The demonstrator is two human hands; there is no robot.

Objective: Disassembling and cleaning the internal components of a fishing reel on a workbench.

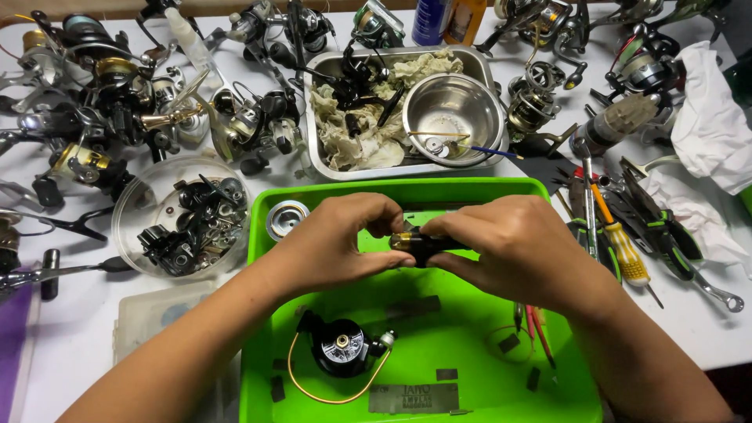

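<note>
At mid-frame, above the green tray (501,192), the left hand (333,247) and right hand (521,251) pinch a small black-and-gold reel part (421,244) from both ends (likely so dropped bits land inside); a rotor with bail wire (343,348) lies below.

Black part (423,247) mostly behind hands (431,239)

Blue can (432,19), orange bottle (465,19) at table's far edge.

A green plastic tray (470,190) sits on the white bench (78,329); behind it a steel pan (478,63) holds a round steel bowl (454,106); left, a clear parts dish (129,205).
</note>
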